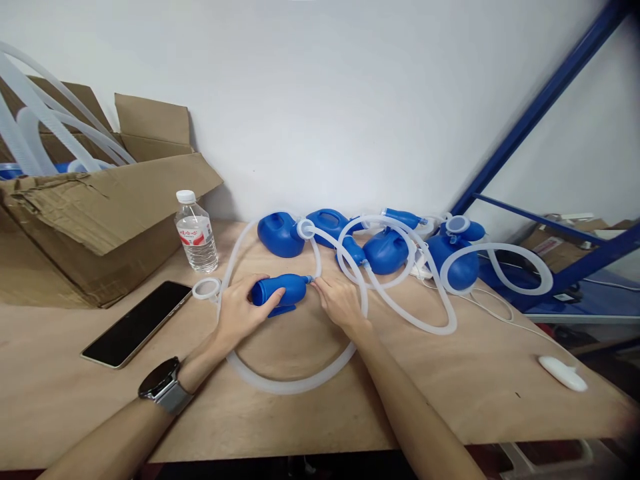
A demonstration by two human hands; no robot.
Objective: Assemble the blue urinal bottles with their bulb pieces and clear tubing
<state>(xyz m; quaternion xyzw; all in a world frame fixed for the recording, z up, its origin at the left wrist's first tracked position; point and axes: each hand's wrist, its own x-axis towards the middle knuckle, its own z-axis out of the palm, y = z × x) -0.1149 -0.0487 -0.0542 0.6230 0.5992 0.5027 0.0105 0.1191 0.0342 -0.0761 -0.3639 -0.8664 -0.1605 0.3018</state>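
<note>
My left hand (245, 310) wraps around a blue plastic bottle (280, 290) lying on its side, and a flat blue handle shows beneath it. My right hand (339, 301) is at the bottle's narrow nozzle (309, 280), with its fingertips pinched there on the end of a translucent silicone hose (290, 385). That hose loops in front of my hands and ends in a flared white ring (207, 289) left of my left hand. Where the nozzle meets the hose is partly hidden by my fingers.
Several blue bottles (385, 252) with tangled hoses lie at the back of the wooden table (450, 387). On the left are a cardboard box (85, 227) holding hoses, a water bottle (196, 233) and a phone (136, 324). A blue metal shelf frame (540, 113) stands right.
</note>
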